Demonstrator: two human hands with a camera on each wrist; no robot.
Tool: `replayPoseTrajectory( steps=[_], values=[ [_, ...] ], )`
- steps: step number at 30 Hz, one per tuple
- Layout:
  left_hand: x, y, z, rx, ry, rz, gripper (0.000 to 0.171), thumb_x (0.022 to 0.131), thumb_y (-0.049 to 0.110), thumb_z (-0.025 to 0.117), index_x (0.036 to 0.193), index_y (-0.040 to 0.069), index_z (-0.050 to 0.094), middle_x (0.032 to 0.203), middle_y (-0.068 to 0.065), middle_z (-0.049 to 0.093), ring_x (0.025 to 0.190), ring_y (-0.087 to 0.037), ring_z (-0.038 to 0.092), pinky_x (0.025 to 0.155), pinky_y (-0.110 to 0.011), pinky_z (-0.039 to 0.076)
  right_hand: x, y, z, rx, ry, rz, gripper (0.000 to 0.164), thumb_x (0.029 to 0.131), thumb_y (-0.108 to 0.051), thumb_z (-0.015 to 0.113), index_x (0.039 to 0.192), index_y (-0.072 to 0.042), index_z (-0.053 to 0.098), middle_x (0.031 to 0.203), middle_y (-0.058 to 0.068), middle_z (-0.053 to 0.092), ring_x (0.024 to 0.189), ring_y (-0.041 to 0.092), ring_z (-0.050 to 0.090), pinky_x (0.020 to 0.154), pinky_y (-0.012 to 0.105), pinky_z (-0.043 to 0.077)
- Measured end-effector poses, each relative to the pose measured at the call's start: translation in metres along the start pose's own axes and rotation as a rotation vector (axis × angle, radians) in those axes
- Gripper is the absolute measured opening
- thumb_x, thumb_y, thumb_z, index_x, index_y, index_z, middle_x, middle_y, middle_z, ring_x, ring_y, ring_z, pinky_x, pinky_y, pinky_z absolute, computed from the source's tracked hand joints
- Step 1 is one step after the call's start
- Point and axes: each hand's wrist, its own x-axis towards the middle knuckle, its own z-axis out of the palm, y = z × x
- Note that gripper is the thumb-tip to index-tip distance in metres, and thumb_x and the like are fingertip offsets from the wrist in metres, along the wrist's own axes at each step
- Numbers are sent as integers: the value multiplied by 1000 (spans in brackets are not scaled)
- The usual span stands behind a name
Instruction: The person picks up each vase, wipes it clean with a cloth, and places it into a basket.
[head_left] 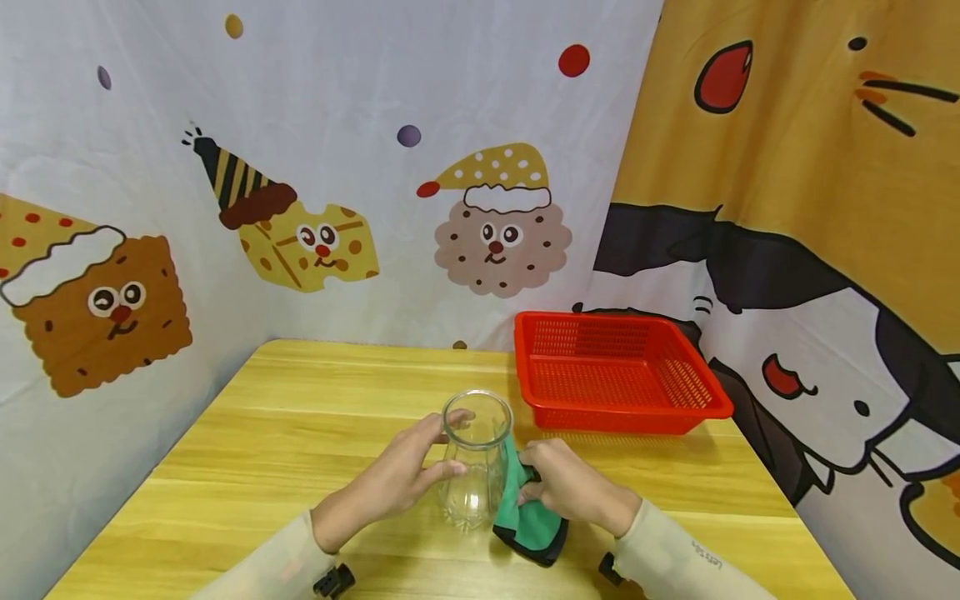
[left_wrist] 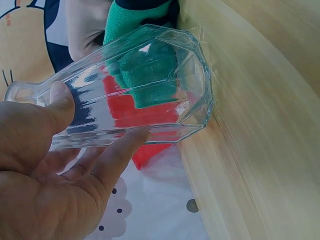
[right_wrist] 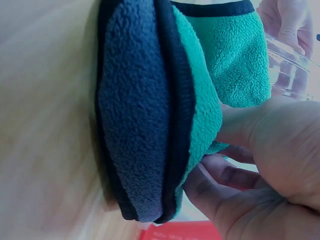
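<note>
A clear glass vase (head_left: 472,503) with a rounded rim and faceted sides stands on the table, seen near the middle of the head view. My left hand (head_left: 401,468) grips it from the left, thumb on the near side and fingers around the back. In the left wrist view, the thumb and fingers lie along the glass (left_wrist: 145,90). My right hand (head_left: 566,482) pinches a green towel (head_left: 538,528) with dark edging at the vase's right side. The right wrist view shows the towel's grey reverse (right_wrist: 134,110) and its folds beside the pinching fingers.
A red plastic basket (head_left: 622,421) with perforated sides stands at the table's back right, beyond my right hand. The wooden table (head_left: 315,400) meets patterned cloth hangings (head_left: 337,125) at its back and sides.
</note>
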Motion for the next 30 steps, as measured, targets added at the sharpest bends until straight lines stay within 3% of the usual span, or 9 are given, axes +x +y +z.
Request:
replayPoseTrajectory(
  steps=[7, 16, 23, 30],
  values=[
    [-1, 0, 0, 6, 8, 17, 67, 112, 26, 78, 169, 3, 53, 164, -21, 67, 135, -42, 77, 118, -61, 67, -2, 2, 2, 95, 35, 19, 17, 93, -6, 95, 106, -13, 86, 96, -4, 78, 90, -4, 67, 71, 17, 63],
    [1, 0, 1, 13, 10, 0, 66, 110, 20, 80, 169, 4, 54, 165, -19, 67, 136, -42, 75, 118, -60, 67, -2, 4, 4, 138, 85, 27, 18, 91, -1, 96, 92, -14, 82, 87, -5, 72, 83, -3, 61, 66, 17, 57],
    [1, 1, 0, 5, 4, -9, 66, 110, 22, 79, 169, 5, 54, 166, -19, 66, 137, -43, 75, 118, -64, 66, -3, 3, 2, 181, 143, 9, 19, 92, 0, 95, 89, -14, 83, 89, -3, 77, 82, -4, 70, 66, 18, 63],
    [1, 2, 0, 8, 13, -1, 66, 108, 15, 81, 168, 3, 55, 164, -19, 68, 134, -42, 76, 118, -62, 66, -4, -1, -1, 222, 178, -4, 21, 94, 3, 93, 90, -15, 84, 90, -4, 77, 80, -1, 72, 67, 20, 66]
  ],
)
